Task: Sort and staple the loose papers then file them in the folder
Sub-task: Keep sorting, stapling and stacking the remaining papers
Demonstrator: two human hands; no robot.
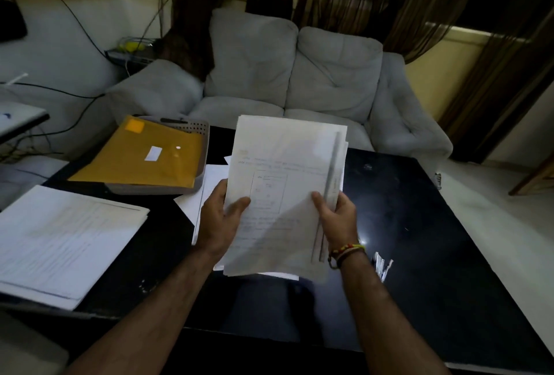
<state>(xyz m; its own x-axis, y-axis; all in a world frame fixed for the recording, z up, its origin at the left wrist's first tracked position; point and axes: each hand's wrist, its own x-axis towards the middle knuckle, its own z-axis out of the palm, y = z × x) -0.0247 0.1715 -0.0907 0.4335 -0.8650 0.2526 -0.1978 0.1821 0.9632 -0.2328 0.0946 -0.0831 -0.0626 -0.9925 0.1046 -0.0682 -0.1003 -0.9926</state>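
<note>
Both hands up over the dark worktop, gripping a sheaf of loose papers held upright: left hand curled round its left edge with the thumb on the front sheet, right hand pinching the right edge, beaded bracelets at that wrist. Yellow folder lying in a grey tray at the far left of the worktop; second paper stack flat at the near left; a few sheets lying under the held sheaf; grey sofa beyond

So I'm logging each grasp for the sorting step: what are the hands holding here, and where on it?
Both hold one sheaf of papers above the table: the left hand grips its lower left edge, the right hand its lower right edge.
</note>
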